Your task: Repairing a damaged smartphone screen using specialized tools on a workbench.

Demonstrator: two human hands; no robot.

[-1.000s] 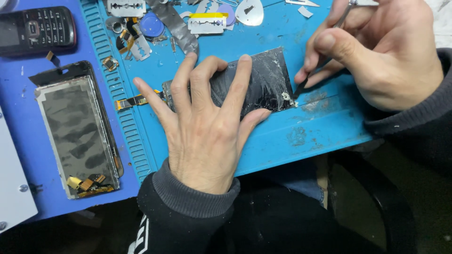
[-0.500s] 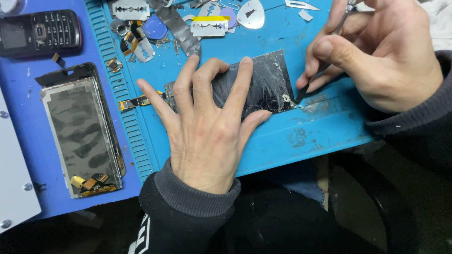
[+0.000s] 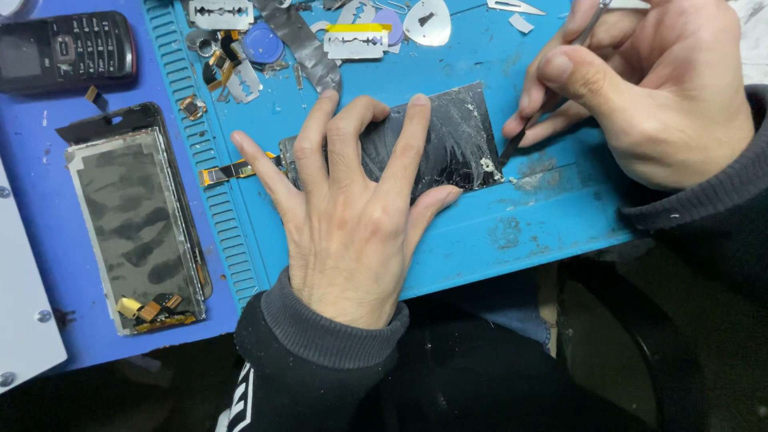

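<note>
Blue work mat [image 3: 512, 232] covered the bench, its ribbed edge running down the left. On it lay a cracked black phone screen [image 3: 448, 144], flat, with an orange flex cable [image 3: 240, 169] trailing from its left end. The left hand [image 3: 348, 216] pressed down on the screen with fingers spread wide, gripping nothing. The right hand [image 3: 640, 88] pinched a thin metal tool [image 3: 552, 88] between thumb and fingers, its dark tip touching the screen's lower right corner, where pale debris showed. Razor blades [image 3: 220, 12] and a blue round cap [image 3: 262, 44] lay along the mat's far edge. Left of the mat sat a stripped display frame [image 3: 132, 216] and a black keypad phone [image 3: 64, 50]
</note>
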